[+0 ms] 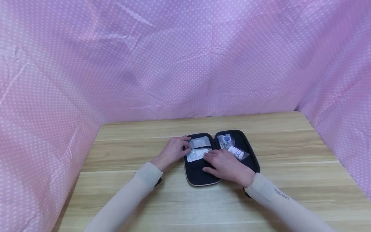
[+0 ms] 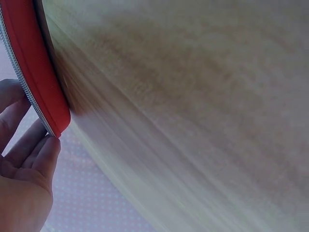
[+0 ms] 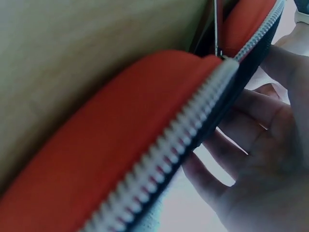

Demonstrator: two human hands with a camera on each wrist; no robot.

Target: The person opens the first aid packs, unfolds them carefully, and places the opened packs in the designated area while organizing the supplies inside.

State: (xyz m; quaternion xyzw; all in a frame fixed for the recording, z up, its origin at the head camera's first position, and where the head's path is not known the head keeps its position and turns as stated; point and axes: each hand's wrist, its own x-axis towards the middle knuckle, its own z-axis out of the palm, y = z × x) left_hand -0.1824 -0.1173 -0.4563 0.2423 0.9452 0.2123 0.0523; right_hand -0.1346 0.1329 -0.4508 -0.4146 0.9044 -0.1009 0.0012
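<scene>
A zip case [image 1: 200,175] lies unfolded on the table, black inside, with a red shell [image 2: 41,63] and a silvery zipper [image 3: 164,154] in the wrist views. Flat clear-and-white packets [image 1: 198,154] sit in its left half beneath a black elastic strap [image 1: 202,147]. My left hand [image 1: 174,149] is at the case's left edge, fingertips over the rim beside the packets. Across the case's middle reaches my right hand [image 1: 224,165], its fingertips at the packets' lower right edge. In the right half, partly behind this hand, are a white printed roll [image 1: 236,152] in clear plastic and a bagged blue-and-white round item [image 1: 226,139].
The wood-grain table [image 1: 121,154] extends around the case on all sides. Pink dotted cloth [image 1: 185,64] hangs behind the table and along both sides.
</scene>
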